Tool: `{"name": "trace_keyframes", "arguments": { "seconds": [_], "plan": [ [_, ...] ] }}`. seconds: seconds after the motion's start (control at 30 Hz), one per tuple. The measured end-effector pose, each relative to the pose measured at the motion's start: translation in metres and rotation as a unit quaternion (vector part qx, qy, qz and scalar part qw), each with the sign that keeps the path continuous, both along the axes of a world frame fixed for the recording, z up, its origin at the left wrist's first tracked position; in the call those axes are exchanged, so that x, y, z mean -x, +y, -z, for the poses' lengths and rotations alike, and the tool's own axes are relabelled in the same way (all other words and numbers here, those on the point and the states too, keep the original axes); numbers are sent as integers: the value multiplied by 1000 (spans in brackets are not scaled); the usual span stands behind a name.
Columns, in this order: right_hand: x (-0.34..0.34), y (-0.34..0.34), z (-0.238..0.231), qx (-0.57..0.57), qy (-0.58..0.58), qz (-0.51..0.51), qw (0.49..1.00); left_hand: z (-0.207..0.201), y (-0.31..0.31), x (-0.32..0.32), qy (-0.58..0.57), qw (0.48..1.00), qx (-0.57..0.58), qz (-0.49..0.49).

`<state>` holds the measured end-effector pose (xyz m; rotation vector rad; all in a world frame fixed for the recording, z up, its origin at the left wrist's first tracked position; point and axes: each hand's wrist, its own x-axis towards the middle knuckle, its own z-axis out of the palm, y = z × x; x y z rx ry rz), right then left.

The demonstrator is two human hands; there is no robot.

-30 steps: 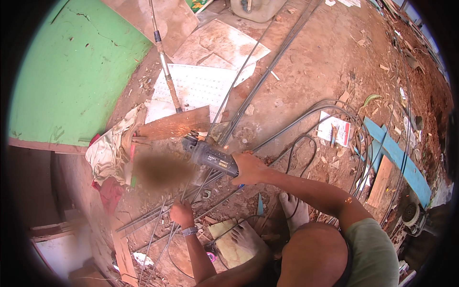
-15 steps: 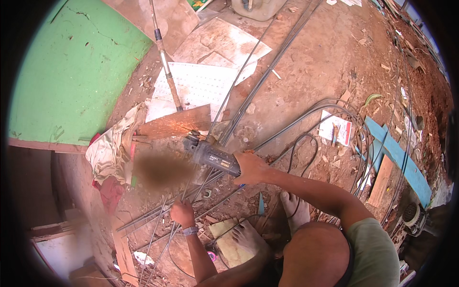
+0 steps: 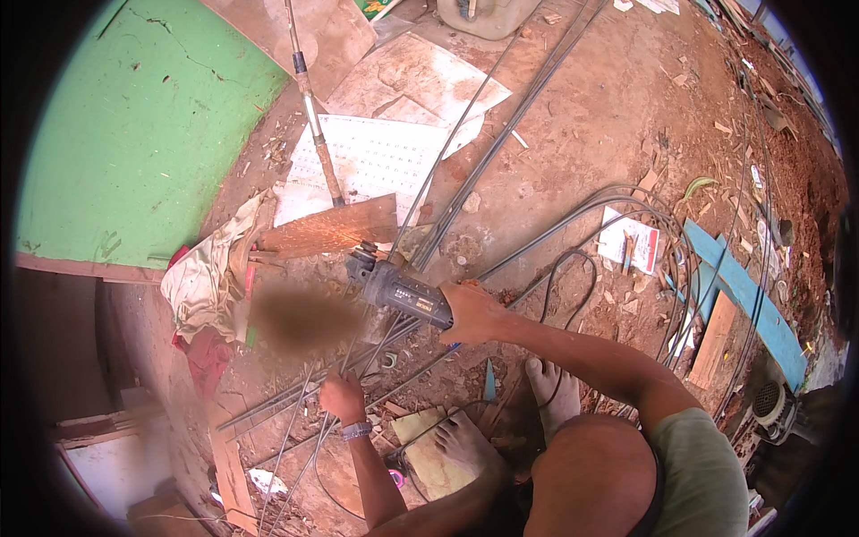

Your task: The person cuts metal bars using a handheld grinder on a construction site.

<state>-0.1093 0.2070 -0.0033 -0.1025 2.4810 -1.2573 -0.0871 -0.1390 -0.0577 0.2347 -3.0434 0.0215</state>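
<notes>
In my right hand (image 3: 474,313) is a dark angle grinder (image 3: 407,295), gripped round its rear body. Its head sits over thin steel rods (image 3: 394,333) that run across the ground, and orange sparks fly onto a wooden board (image 3: 335,229) just beyond. The exact contact of disc and rod cannot be made out. My left hand (image 3: 342,398), with a watch on the wrist, is closed round a thin rod nearer to me. A brown blurred spot hides the ground left of the grinder.
Papers (image 3: 367,157) and a rusty pipe (image 3: 313,125) lie beyond the board. At the left are a green panel (image 3: 143,134) and a crumpled cloth (image 3: 210,273). Looped rods and cable (image 3: 582,201), blue strips (image 3: 761,309) and a fan-like object (image 3: 771,403) are at the right. My bare feet (image 3: 465,443) are close by.
The view has shifted very slightly. Both hands and the grinder keep nearly the same places, and sparks still strike the board.
</notes>
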Motion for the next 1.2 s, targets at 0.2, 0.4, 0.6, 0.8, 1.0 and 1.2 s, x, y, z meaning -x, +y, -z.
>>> {"name": "trace_keyframes", "arguments": {
  "seconds": [0.2, 0.4, 0.6, 0.8, 1.0, 1.2],
  "plan": [
    [1, 1, -1, 7, -21, -3, 1000, 2, 0, 0, 17, 1000, 1, 9],
    [2, -1, 2, -2, -12, 2, 1000, 4, -2, -1, 17, 1000, 5, 0],
    [3, 1, 4, 1, -22, -3, 1000, -1, 4, 0, 38, 999, -15, 11],
    [3, 0, 1, 4, -27, -8, 1000, 2, 0, -1, 41, 999, -11, 12],
    [4, 2, -2, 8, -32, -3, 999, -2, 2, -1, 4, 1000, -15, 0],
    [3, 1, -1, -11, -11, -8, 1000, 3, 0, -1, 40, 999, -8, 11]
  ]
}}
